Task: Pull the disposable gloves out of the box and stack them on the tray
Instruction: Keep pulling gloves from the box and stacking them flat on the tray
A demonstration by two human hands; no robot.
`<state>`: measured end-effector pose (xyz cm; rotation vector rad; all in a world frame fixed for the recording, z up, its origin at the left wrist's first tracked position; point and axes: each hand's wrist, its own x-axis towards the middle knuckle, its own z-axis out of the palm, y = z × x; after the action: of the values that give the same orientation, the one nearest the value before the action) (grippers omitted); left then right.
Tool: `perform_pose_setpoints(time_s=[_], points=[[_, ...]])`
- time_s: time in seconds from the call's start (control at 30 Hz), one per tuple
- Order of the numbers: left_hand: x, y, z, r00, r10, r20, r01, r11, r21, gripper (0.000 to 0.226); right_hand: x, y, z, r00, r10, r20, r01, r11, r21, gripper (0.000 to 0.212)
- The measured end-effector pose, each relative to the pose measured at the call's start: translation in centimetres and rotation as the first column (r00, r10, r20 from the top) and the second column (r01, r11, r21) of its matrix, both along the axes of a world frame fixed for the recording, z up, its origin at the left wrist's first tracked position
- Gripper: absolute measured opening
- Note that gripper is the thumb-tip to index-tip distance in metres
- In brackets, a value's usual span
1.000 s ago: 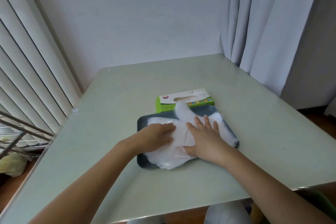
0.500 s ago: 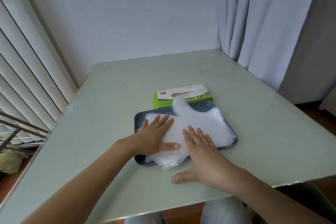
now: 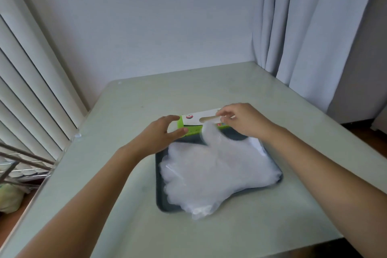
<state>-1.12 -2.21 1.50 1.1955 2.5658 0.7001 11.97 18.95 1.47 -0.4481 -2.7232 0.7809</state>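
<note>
left grip (image 3: 161,134), right grip (image 3: 245,120) bare; forearms (image 3: 94,184) bare (wrists too)

2 bare forearms outstretched; left hand (image 3: 161,135) cupped wide, right hand (image 3: 245,121) thumb and fingers (image 3: 222,112) nearly together.
</note>
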Motion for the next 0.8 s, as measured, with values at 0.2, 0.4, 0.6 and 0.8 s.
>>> perform_pose_setpoints(time_s=[0.2, 0.4, 0.6, 0.8], points=[[-2.8, 2.9, -1.1, 0.996, 0.058, 0.073, -0.062, 0.997, 0.051, 0.067, -5.1, 2.4, -0.4, 0.987, 0.087, 0.134, -0.094, 0.994, 0.048, 0.017], [-3.1, 4.9, -3.4, 0.988, -0.002, 0.151, -0.007, 0.998, 0.058, 0.082, -7.2, 2.7, -3.6, 0.968, 0.156, 0.194, -0.179, 0.978, 0.104, 0.024], [-4.2, 5.6, -4.5, 0.985, -0.031, 0.169, 0.019, 0.997, 0.070, 0.080, -7.7, 2.8, -5.0, 0.997, 0.077, 0.006, -0.077, 0.988, 0.133, 0.014], [-5.2, 5.5, -5.5, 0.983, -0.043, 0.177, 0.028, 0.996, 0.090, 0.079, -7.5, 3.5, -5.6, 0.991, 0.017, -0.136, -0.027, 0.997, -0.074, 0.007]])
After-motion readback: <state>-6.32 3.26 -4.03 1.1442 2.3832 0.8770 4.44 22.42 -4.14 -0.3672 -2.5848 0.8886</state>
